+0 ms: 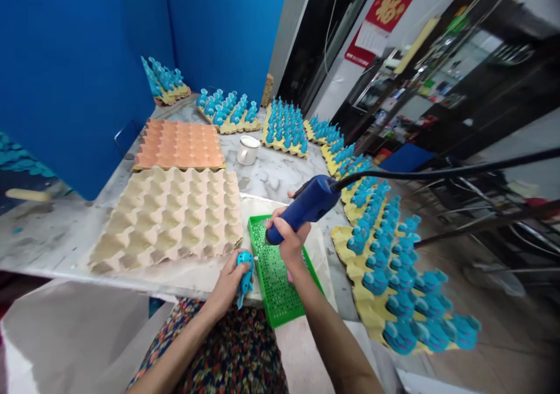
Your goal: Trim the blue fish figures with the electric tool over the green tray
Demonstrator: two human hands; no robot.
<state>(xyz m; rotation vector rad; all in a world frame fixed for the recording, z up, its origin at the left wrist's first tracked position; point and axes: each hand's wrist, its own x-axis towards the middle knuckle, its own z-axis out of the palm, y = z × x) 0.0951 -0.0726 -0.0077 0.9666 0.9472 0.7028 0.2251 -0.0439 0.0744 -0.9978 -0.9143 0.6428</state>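
A small blue toy figurine (245,265) is held in my left hand (228,282), fingers wrapped round it, by the left edge of a green perforated plastic basket (278,300). My right hand (291,241) grips a dark blue corded power tool (310,201) that looks like an electric screwdriver. The tool slants over the basket, its nose pointing down toward the left and its black cord (420,174) running off to the right. What the nose ends in is hard to make out. Small metal bits and a pink piece lie in the basket, partly hidden by my right arm.
A beige egg tray (170,213) and an orange egg tray (179,143) lie left on the marble-patterned table. Behind them stands a white mug (248,150). Yellow trays of blue figurines line the back and right, including the near right tray (350,254). A blue panel (87,61) rises at left.
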